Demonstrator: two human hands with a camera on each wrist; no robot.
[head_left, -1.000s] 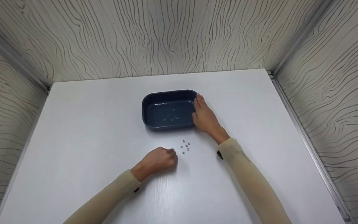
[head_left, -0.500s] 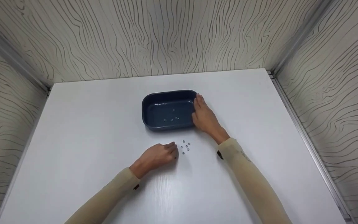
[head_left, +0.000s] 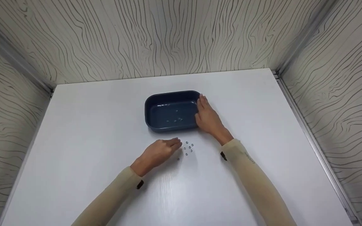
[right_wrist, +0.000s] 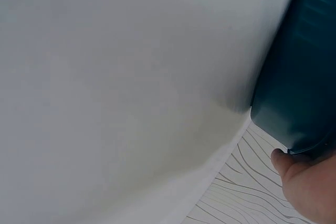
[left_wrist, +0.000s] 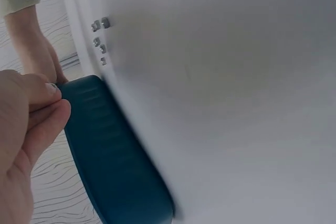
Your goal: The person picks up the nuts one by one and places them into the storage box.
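A dark blue rectangular dish (head_left: 171, 128) stands on the white table, with several small metal nuts (head_left: 180, 119) on its floor. My right hand (head_left: 209, 121) grips the dish's right end; in the right wrist view a thumb (right_wrist: 283, 162) lies at the rim. Just in front of the dish, my left hand (head_left: 159, 152) has its thumb and fingertips pinched together. A tiny dark nut appears between them in the left wrist view, mostly covered by the thumb (left_wrist: 44, 92). Several loose nuts (head_left: 189, 147) lie right of the left hand, and a single nut (head_left: 178, 159) lies below its fingers.
The white tabletop (head_left: 99, 119) extends around the dish on all sides. Wood-grain patterned panels (head_left: 168, 37) rise behind it and at both sides, with metal rails (head_left: 309, 131) along the edges.
My left hand has risen from the table and moved slightly toward the dish, its fingers extending further. A single nut beneath it has come into view. The right hand stays on the dish.
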